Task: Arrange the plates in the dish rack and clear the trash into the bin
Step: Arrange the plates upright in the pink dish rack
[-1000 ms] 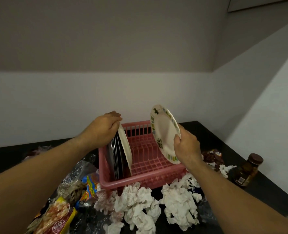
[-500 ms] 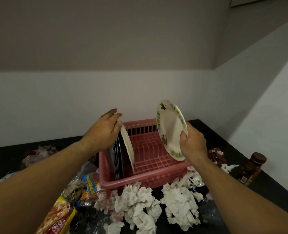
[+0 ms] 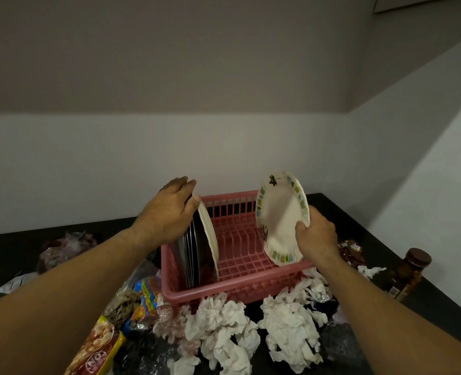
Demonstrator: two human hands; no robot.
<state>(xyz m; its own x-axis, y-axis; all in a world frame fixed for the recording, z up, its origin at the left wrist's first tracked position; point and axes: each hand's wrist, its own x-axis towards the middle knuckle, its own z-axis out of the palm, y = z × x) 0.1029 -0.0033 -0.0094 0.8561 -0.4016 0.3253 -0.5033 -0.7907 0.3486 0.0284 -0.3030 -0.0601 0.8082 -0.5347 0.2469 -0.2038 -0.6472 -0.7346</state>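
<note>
Pinching patterned plate [image 3: 280, 217] upright in right grip [image 3: 314, 239] over free dish rack [image 3: 224, 292] slots; steadying stack [image 3: 197, 253] leftward with flat left grip [image 3: 167, 215].

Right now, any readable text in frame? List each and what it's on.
"NO": red oval badge on the yellow snack packet, only partly legible.
Blue-orange wrapper: lettering blurred.
Brown jar label: too small.
Red wrapper tag: too small.
Patterned plate: decoration only, no text.
</note>
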